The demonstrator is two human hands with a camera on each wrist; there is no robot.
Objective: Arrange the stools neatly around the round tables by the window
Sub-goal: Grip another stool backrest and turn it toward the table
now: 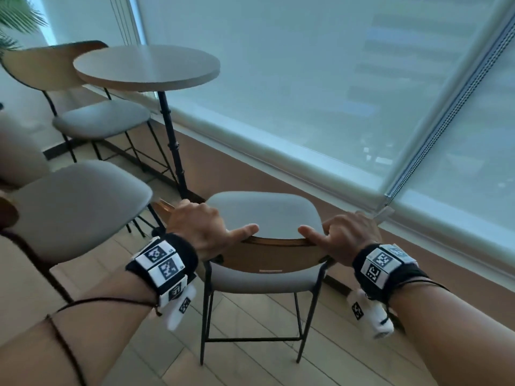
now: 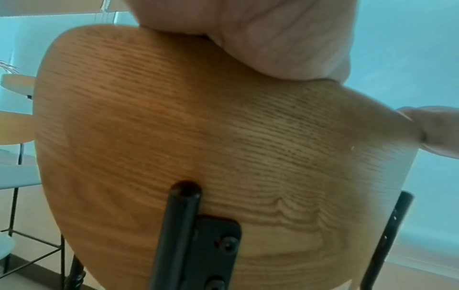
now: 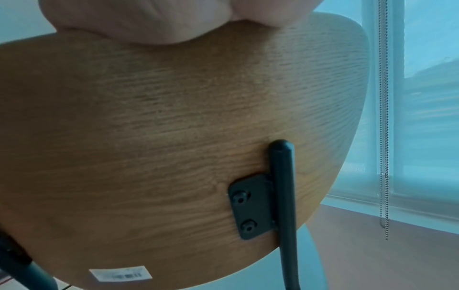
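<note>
A stool [image 1: 259,215] with a grey padded seat, a curved wooden backrest [image 1: 274,253] and black metal legs stands on the floor in front of me, beside the window. My left hand [image 1: 207,227] grips the left end of the backrest's top edge, thumb along the rim. My right hand [image 1: 342,234] grips the right end the same way. The left wrist view shows the wood-grain back [image 2: 198,147] with my palm [image 2: 273,39] over its top edge. In the right wrist view the backrest [image 3: 161,127] fills the picture under my palm [image 3: 139,19]. The round table [image 1: 146,66] stands to the far left.
A second grey stool [image 1: 75,201] stands close at the left. A third stool [image 1: 97,121] sits behind the table. The window blind [image 1: 320,79] and low sill run along the right, with a bead chain [image 3: 383,117] hanging there. A plant [image 1: 16,15] is at the top left.
</note>
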